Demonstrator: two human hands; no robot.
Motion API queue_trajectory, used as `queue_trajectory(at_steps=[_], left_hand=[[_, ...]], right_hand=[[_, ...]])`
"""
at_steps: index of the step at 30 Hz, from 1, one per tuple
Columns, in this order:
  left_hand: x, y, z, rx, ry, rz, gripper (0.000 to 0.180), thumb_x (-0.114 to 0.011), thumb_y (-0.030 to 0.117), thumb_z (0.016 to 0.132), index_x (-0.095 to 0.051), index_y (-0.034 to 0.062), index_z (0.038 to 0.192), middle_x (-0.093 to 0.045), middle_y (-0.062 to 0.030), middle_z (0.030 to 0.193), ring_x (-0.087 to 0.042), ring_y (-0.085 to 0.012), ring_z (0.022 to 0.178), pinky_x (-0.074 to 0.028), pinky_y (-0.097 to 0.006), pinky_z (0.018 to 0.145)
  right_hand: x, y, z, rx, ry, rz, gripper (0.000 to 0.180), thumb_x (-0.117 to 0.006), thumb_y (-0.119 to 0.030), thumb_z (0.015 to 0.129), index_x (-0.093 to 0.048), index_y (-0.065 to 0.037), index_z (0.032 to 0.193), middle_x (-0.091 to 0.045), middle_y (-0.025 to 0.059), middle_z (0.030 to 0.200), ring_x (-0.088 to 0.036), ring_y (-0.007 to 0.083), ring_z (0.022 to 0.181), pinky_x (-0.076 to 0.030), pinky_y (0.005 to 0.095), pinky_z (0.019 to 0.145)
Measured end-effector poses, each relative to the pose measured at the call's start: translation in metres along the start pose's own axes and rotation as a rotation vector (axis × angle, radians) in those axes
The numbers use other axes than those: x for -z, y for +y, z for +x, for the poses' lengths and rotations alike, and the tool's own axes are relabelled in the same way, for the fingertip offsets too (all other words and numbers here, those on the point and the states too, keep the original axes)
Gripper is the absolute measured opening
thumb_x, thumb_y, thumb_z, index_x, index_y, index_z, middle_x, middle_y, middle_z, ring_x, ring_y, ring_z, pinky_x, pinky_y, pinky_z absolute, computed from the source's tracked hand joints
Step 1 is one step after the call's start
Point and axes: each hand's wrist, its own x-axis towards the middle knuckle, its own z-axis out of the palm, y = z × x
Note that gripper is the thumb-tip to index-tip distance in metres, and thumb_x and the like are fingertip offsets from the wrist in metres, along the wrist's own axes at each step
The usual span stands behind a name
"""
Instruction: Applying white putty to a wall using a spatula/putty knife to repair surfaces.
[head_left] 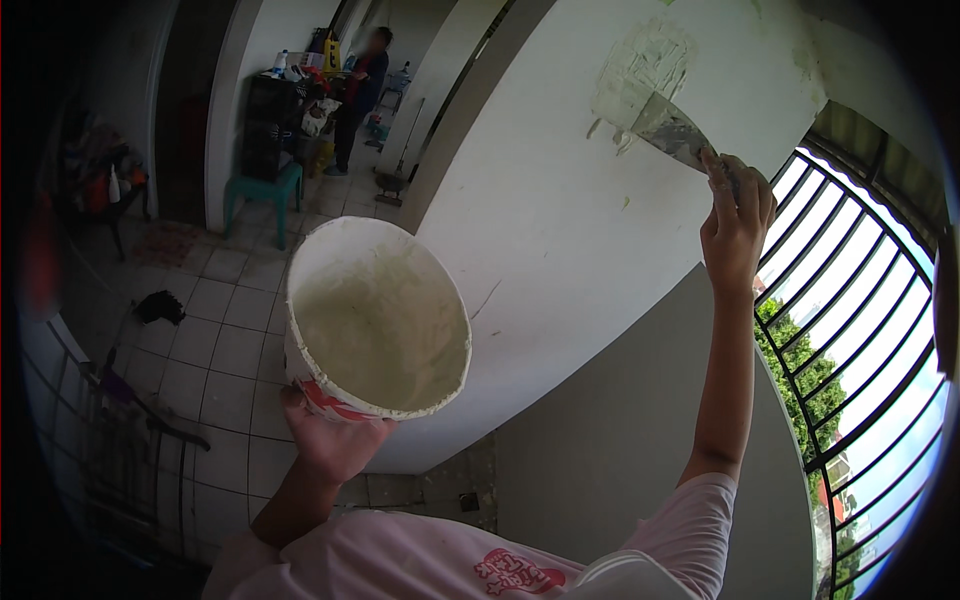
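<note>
My left hand (335, 440) is closed around the lower side of a white bucket (296, 340) with a red mark on it. The bucket is tilted so its open mouth faces me, and pale greenish putty (375, 330) coats its inside. Up at the right, my right hand (735, 215) grips a putty knife (675, 130), its wide blade lying against the white wall (560, 230). Under and beyond the blade is a rough patch of wet putty (640, 75) with ridges and smears. The knife's handle is mostly hidden by my fingers.
A black barred railing (850, 300) curves along the right, with trees outside. Below the wall runs a grey lower wall (640, 420). To the left, on the tiled floor (225, 345), stand a teal stool (262, 195) and a dark cabinet (270, 120). Another person (362, 95) stands in the background.
</note>
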Motion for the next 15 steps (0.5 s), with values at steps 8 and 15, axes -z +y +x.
queue_trajectory(at_steps=[8, 15], left_hand=[[-0.006, -0.022, 0.010, 0.111, 0.019, -0.060, 0.094, -0.061, 0.061, 0.075, -0.033, 0.0210, 0.155, -0.029, -0.0015, 0.162, -0.023, -0.0270, 0.151, -0.012, -0.055, 0.123], [-0.020, -0.064, 0.049, 0.296, -0.024, -0.067, 0.093, -0.069, 0.052, 0.072, -0.036, 0.0168, 0.152, -0.038, -0.0055, 0.156, -0.032, -0.0279, 0.147, -0.023, -0.045, 0.123]], right_hand=[[0.012, -0.033, 0.028, 0.019, 0.083, 0.126, 0.057, -0.064, 0.011, 0.074, -0.072, -0.018, 0.122, -0.065, 0.0033, 0.111, -0.058, 0.0248, 0.106, -0.045, 0.0432, 0.096], [0.018, -0.042, 0.027, 0.046, 0.032, 0.168, 0.058, -0.062, 0.011, 0.073, -0.071, -0.018, 0.123, -0.064, 0.0023, 0.112, -0.058, 0.0244, 0.106, -0.045, 0.0425, 0.095]])
